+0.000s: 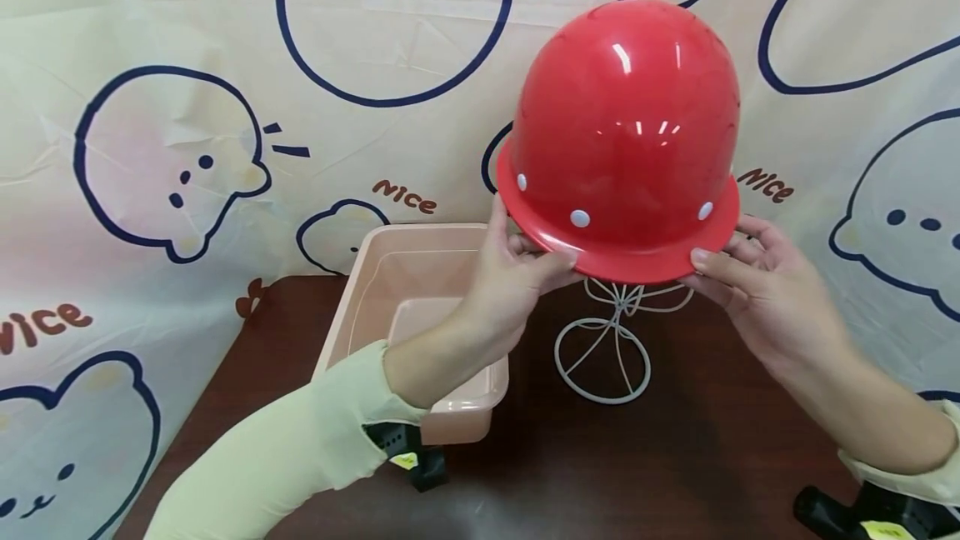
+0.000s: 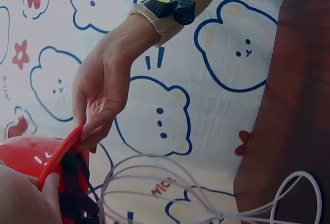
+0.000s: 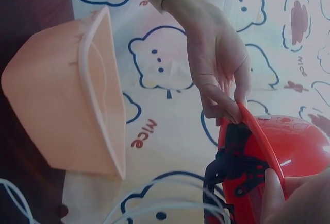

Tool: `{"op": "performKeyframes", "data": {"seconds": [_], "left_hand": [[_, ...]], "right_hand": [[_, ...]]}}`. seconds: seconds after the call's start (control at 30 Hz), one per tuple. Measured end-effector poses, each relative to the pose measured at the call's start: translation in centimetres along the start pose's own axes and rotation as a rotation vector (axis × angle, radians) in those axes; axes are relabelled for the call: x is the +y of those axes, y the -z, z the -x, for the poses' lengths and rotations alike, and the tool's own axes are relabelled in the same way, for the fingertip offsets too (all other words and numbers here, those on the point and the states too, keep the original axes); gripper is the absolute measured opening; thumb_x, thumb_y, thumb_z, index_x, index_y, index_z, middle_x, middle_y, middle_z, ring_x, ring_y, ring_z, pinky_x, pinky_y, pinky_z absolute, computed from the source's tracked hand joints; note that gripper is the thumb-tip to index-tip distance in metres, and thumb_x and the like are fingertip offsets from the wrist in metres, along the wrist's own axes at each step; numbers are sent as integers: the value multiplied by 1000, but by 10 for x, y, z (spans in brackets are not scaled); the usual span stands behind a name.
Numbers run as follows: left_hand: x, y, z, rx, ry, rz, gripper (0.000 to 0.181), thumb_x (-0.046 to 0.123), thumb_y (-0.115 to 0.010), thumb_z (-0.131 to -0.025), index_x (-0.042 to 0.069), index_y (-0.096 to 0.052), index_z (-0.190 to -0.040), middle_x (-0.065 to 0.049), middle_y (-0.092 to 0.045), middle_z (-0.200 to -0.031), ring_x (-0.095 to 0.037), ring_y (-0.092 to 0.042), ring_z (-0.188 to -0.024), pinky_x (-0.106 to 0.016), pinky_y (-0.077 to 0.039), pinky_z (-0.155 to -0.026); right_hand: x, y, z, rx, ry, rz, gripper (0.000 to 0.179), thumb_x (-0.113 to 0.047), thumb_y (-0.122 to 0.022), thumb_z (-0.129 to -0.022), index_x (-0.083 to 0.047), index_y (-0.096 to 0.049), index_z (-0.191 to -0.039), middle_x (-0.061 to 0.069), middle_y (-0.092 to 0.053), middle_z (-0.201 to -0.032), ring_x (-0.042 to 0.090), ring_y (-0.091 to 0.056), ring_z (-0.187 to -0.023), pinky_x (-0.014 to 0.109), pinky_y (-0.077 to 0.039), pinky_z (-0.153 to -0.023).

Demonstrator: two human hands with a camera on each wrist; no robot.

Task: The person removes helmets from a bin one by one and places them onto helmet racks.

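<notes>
A red hard hat (image 1: 626,140) with white rivets is held up off the table, its dome on top and brim low. At the brim's left side, my left hand (image 1: 510,273) grips the edge, thumb on top and fingers beneath. My right hand (image 1: 772,298) pinches the brim's right side the same way. Black straps (image 3: 237,157) show inside the hat in the right wrist view. Behind and below the hat stands a white wire stand (image 1: 603,394) with a ring base. Its wire cage top (image 2: 149,183) appears in the left wrist view, apart from the hat; the head view hides it.
A pink plastic bin (image 1: 375,273) stands on the dark brown table (image 1: 675,457), left of the wire stand and partly behind my left forearm. A cloth with cartoon bears (image 1: 172,165) hangs behind the table. Black wrist cameras (image 1: 408,448) are strapped to both wrists.
</notes>
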State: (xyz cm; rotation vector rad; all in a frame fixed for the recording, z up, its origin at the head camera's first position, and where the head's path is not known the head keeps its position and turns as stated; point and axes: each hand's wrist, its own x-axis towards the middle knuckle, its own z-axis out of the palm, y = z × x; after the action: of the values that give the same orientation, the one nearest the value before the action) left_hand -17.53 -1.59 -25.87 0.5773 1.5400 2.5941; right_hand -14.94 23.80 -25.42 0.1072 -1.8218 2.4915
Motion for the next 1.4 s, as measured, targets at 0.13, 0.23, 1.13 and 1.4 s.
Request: {"op": "performKeyframes", "data": {"seconds": [0.13,0.23,1.13,1.4], "left_hand": [[-10,-7,-2,-12,17,-16,80,-15,-63,-90,28,-33,-150,-20,-66,-127,-34,-71,-108,-44,-59,-89],[-18,-11,-3,-3,38,-15,81,-14,-64,-90,30,-33,-150,-21,-68,-123,-32,-73,-103,-43,-60,-88],[-82,-4,4,48,204,-19,85,-13,-67,-89,33,-32,-151,-11,-70,-118,-33,-73,-104,-41,-60,-86],[-93,0,9,41,217,-8,89,-15,-66,-87,35,-31,-151,-10,-69,-121,-33,-72,-105,-41,-60,-84]], "right_hand": [[0,15,1,9,-24,14,54,-1,-64,-97,-21,-41,-142,-5,-70,-122,16,-74,-99,28,-60,-81],[1,24,2,10,-39,38,55,-1,-64,-97,-22,-42,-142,-7,-70,-123,15,-74,-99,28,-60,-82],[55,67,8,11,-152,-24,45,0,-60,-100,-20,-45,-136,-5,-74,-113,19,-76,-94,30,-60,-82],[68,71,11,40,-155,11,45,-1,-61,-100,-22,-41,-134,-8,-74,-111,16,-75,-93,29,-60,-81]]}}
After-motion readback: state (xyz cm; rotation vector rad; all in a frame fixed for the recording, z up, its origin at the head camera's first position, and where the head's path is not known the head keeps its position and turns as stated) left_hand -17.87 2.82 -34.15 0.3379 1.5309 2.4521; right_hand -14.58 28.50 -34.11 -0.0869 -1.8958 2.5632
